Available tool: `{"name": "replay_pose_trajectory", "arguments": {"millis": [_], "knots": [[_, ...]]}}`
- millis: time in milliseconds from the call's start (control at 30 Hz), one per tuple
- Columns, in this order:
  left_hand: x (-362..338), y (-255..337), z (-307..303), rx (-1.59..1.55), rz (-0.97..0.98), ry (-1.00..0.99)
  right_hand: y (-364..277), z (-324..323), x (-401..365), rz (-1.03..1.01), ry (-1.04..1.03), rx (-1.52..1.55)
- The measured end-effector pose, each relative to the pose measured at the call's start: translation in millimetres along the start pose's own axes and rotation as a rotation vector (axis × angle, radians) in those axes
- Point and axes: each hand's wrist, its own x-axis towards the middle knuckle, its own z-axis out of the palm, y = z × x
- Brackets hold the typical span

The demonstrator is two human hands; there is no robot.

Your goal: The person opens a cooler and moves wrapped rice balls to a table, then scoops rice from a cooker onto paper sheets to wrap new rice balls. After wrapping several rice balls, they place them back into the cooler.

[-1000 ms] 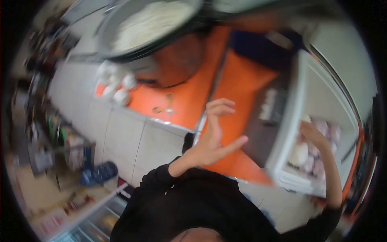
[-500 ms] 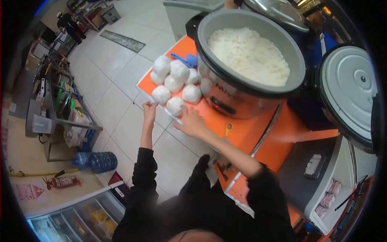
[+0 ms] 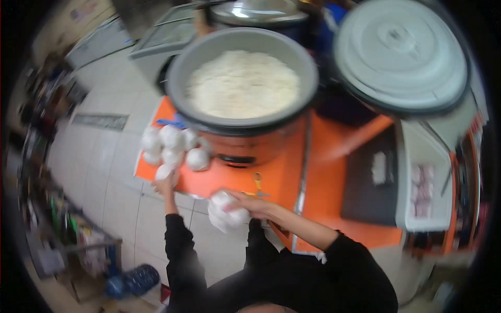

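My right hand (image 3: 248, 204) grips a white, round bag of rice (image 3: 225, 214) and holds it out past the table's front edge. The fingers lie over its upper side. My left hand (image 3: 166, 189) is at the left end of the table, its fingers closed around another white bag of rice (image 3: 164, 172) at the front of the pile. Several similar white bags of rice (image 3: 198, 159) are heaped behind it, beside the rice cooker. The open rice cooker (image 3: 177, 86) stands behind them, with loose white rice (image 3: 244, 83) in its pot.
Yellow-handled scissors (image 3: 257, 180) lie on the orange table (image 3: 282, 180) in front of the cooker. A blue item (image 3: 172, 122) sits behind the pile. To the right are a large grey lid (image 3: 402, 57) and a white bin (image 3: 441, 188) with pinkish packets (image 3: 421, 190). Blue water bottles (image 3: 138, 280) lie on the floor.
My right hand has taken the front bag of rice off the table and drawn it toward me. My left hand has moved onto another bag. The view has swung to the right.
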Motion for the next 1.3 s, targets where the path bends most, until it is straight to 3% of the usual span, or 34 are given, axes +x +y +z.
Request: {"name": "replay_pose_trajectory", "arguments": {"millis": [67, 133, 200, 233, 300, 367, 400, 467, 600, 667, 767, 833, 867, 967, 1067, 1167, 1300], "knots": [[9, -19, 9, -0.234, 0.273, 0.011, -13, 0, -98, -0.155, -0.147, 0.020], [4, -21, 17, -0.304, 0.248, -0.019, -55, 27, -207, -0.298, 0.014, -0.028], [-37, -23, 9, -0.458, 0.320, -0.160, -74, 30, -280, -0.600, 0.143, 0.039], [-61, -22, -2, -0.596, 0.326, -0.368, -83, 31, -317, -0.750, 0.208, 0.057], [-101, -40, -7, -0.842, 0.247, -0.705, -102, 5, -387, -0.855, 0.478, -0.073], [-144, -58, -15, -0.941, 0.063, -0.884, -138, -18, -442, -0.642, 0.703, -0.254], [-177, -68, -25, -0.925, -0.042, -0.926, -154, -34, -463, -0.378, 0.779, -0.355], [-244, -86, -37, -0.983, -0.071, -1.056, -157, -91, -479, 0.039, 0.975, -0.559], [-362, -87, -48, -0.894, -0.147, -1.060, -95, -207, -459, 0.733, 0.820, -0.700], [-391, -89, -45, -0.840, -0.138, -1.080, -62, -239, -436, 0.992, 0.569, -0.473], [-404, -85, -39, -0.773, -0.062, -1.132, -38, -253, -427, 1.019, 0.418, -0.501], [-410, -79, -38, -0.759, -0.061, -1.114, -25, -254, -424, 0.979, 0.527, -0.616], [-415, -74, -37, -0.752, -0.061, -1.111, -19, -252, -422, 0.958, 0.587, -0.671], [-427, -60, -34, -0.732, -0.019, -1.076, 16, -242, -409, 0.734, 1.140, -0.927], [-439, -46, -31, -0.797, -0.063, -1.113, 31, -243, -400, 0.733, 1.280, -0.982], [-432, -52, -26, -0.792, -0.090, -1.161, 15, -246, -419, 0.724, 1.285, -0.543], [-437, -51, -25, -0.778, -0.079, -1.171, 11, -256, -434, 0.838, 1.046, -0.218]]}}
